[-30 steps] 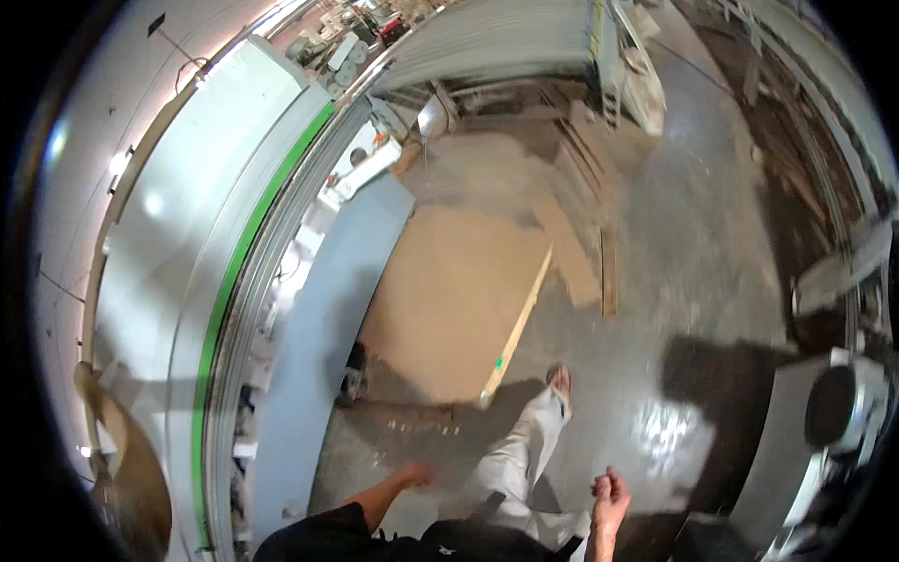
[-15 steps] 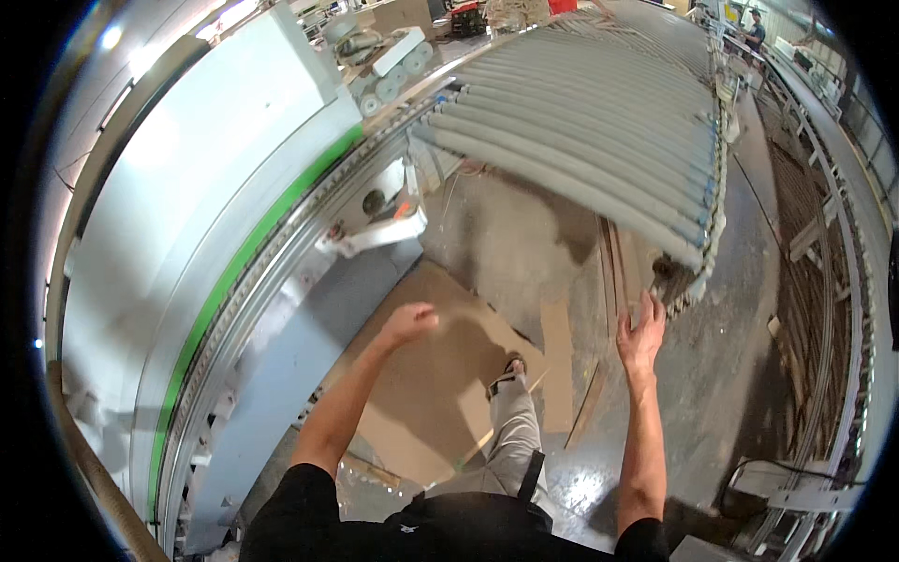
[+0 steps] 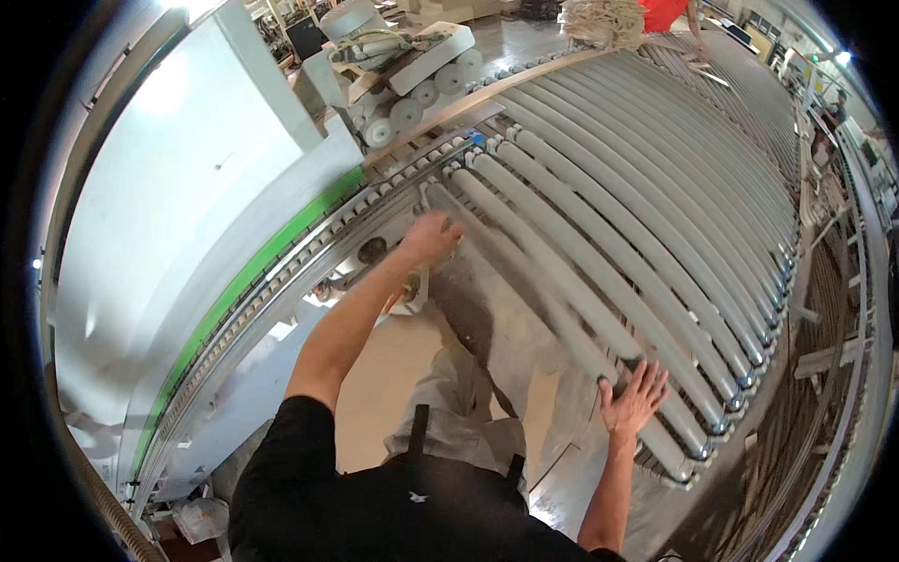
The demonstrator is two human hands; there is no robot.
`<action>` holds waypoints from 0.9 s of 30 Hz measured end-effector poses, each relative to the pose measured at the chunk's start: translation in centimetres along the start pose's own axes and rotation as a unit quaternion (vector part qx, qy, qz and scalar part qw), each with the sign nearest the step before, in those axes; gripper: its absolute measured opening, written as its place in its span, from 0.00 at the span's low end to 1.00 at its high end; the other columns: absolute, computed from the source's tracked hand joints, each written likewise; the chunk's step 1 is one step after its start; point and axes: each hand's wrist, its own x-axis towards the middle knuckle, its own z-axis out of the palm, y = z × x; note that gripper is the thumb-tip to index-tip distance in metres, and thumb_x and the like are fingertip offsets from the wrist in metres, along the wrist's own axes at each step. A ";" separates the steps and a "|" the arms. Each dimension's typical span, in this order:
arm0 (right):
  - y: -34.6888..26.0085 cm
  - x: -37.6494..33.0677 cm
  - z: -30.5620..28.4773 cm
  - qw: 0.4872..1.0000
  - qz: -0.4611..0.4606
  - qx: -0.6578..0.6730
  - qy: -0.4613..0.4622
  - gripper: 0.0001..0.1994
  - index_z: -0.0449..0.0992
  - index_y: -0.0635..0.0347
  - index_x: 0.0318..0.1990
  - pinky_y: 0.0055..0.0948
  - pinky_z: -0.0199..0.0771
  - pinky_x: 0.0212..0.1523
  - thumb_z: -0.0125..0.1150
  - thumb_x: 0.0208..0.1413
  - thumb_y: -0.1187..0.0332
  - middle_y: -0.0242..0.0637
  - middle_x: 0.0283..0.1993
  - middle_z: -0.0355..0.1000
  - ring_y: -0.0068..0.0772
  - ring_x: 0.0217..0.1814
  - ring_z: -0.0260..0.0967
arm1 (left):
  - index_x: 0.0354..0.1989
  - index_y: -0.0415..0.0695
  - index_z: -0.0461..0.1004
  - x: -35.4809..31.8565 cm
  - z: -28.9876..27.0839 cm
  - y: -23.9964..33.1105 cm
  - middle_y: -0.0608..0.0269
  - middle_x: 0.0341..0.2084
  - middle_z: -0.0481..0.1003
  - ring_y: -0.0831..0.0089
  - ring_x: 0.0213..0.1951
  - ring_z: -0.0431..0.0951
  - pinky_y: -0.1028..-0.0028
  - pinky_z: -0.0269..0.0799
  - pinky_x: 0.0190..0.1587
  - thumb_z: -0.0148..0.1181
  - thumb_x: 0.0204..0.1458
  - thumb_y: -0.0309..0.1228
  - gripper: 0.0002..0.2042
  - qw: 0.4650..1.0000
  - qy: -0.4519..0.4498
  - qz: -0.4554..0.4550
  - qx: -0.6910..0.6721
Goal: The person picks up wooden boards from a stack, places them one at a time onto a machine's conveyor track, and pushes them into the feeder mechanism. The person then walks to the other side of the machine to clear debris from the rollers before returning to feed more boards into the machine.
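A roller conveyor (image 3: 599, 258) with long grey rollers slants across in front of me. My right hand (image 3: 635, 401) is over its nearest rollers, fingers spread, with nothing held; it looks to be resting on them. My left hand (image 3: 433, 239) is by the left end of the nearest roller (image 3: 524, 290), beside the side rail. Its fingers are smeared by motion, so whether they grip anything is hidden.
On the left stands a large white machine (image 3: 178, 178) with a green strip (image 3: 243, 248) along a chain rail. A motor unit with round wheels (image 3: 405, 114) sits beyond it. Cardboard (image 3: 370, 412) lies on the floor. A person in red (image 3: 663, 14) is at the far end.
The near conveyor end now appears much closer and under my right hand. My left hand has moved forward to the side rail. My right hand has gone from beside the conveyor corner to over the rollers.
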 end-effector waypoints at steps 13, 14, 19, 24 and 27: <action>-1.2 0.3 1.0 0.970 0.239 -0.020 0.041 0.39 0.52 0.57 0.69 0.58 0.38 0.67 0.30 0.60 0.36 0.49 0.71 0.47 0.56 0.73 0.41 | 0.51 0.34 0.67 42.7 4.2 -9.7 0.42 0.51 0.68 0.50 0.55 0.66 0.55 0.58 0.58 0.50 0.53 0.51 0.30 0.948 0.228 -0.129 0.181; -1.8 1.0 1.1 0.967 0.251 -0.030 0.042 0.40 0.54 0.60 0.67 0.58 0.39 0.67 0.30 0.59 0.35 0.49 0.70 0.51 0.55 0.72 0.44 | 0.50 0.33 0.68 44.4 3.2 -8.7 0.41 0.50 0.69 0.49 0.55 0.66 0.54 0.60 0.57 0.51 0.53 0.49 0.28 0.951 0.236 -0.146 0.140; -1.2 1.2 2.6 0.961 0.264 -0.084 0.018 0.41 0.55 0.60 0.67 0.57 0.41 0.67 0.33 0.58 0.34 0.47 0.69 0.52 0.54 0.72 0.44 | 0.42 0.32 0.70 45.9 8.9 3.8 0.44 0.41 0.70 0.50 0.46 0.69 0.55 0.65 0.48 0.54 0.50 0.45 0.24 0.949 0.274 -0.085 0.134; -1.7 3.6 1.8 0.961 0.271 -0.056 0.004 0.39 0.58 0.56 0.66 0.61 0.45 0.64 0.43 0.56 0.35 0.46 0.68 0.55 0.57 0.70 0.47 | 0.35 0.35 0.70 43.6 14.4 17.1 0.49 0.36 0.68 0.53 0.41 0.69 0.57 0.64 0.44 0.61 0.46 0.34 0.14 0.969 0.242 -0.028 -0.032; -1.4 3.3 2.1 0.964 0.258 -0.068 0.010 0.40 0.59 0.57 0.65 0.62 0.46 0.63 0.45 0.55 0.34 0.47 0.67 0.56 0.57 0.70 0.47 | 0.36 0.34 0.70 46.3 14.7 21.4 0.45 0.37 0.68 0.50 0.42 0.68 0.55 0.64 0.45 0.61 0.45 0.32 0.15 0.968 0.215 0.051 -0.118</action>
